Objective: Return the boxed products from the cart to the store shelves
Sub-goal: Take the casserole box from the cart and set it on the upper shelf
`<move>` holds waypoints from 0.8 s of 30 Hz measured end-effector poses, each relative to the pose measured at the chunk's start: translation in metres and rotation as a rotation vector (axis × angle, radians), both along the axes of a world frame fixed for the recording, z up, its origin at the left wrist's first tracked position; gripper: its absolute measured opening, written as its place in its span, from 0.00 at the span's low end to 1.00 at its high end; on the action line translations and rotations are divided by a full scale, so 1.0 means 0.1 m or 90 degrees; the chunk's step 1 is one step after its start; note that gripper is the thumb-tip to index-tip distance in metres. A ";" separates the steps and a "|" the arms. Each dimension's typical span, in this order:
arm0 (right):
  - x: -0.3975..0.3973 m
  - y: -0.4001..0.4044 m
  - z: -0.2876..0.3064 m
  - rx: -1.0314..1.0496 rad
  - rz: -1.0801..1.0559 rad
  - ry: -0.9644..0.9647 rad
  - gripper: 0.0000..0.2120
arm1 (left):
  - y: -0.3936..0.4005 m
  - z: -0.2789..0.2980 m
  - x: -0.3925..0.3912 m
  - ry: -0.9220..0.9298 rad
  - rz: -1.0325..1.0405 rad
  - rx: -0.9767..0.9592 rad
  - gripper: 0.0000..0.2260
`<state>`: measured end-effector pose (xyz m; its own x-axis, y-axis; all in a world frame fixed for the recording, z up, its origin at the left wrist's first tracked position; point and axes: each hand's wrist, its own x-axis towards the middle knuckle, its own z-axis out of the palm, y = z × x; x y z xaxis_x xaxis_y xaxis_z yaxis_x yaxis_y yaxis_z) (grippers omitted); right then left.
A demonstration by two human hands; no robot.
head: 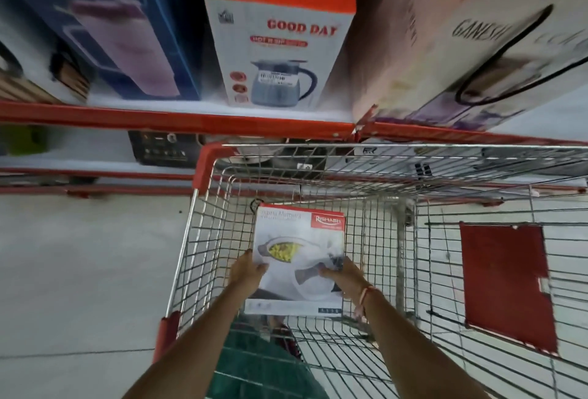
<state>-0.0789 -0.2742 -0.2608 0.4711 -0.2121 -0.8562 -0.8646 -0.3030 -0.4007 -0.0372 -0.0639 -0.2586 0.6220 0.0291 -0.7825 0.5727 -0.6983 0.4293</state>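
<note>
On the shelf (178,118) with its red front edge, a tall blue box (133,26) stands at the left, blurred, showing a pink flask-like shape. Just right of it stands the white and orange Good Day box (280,48), printed with a grey-blue jug. Below, inside the wire cart (397,239), the left hand (246,273) grips the left edge of a white Rishabh box (299,258), thumb across its front. The box, pictured with dishes of yellow food, is held upright against the cart's left front corner. The right hand (345,277) is closed on its right edge, a thread band at the wrist. Further right, a large pale Ganesh box (461,48) leans tilted on the shelf, and a red panel (506,284) hangs on the cart's wire.
</note>
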 end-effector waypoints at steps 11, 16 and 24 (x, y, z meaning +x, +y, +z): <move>0.00 0.00 1.70 0.040 -0.016 -0.148 0.25 | 0.67 1.38 -0.10 -0.190 0.020 -0.158 0.15; -0.16 0.12 2.73 -0.040 0.082 -0.274 0.22 | 0.92 2.33 -0.16 -0.271 0.059 -0.288 0.15; -0.19 0.38 3.42 -0.093 0.034 -0.412 0.25 | 1.15 3.06 -0.09 -0.369 0.064 -0.310 0.19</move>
<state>-0.0977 -0.2363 0.0815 0.8935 -0.2667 -0.3614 -0.4458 -0.4288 -0.7858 -0.0459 0.0509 0.0477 0.9499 -0.1571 -0.2701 0.2126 -0.3086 0.9271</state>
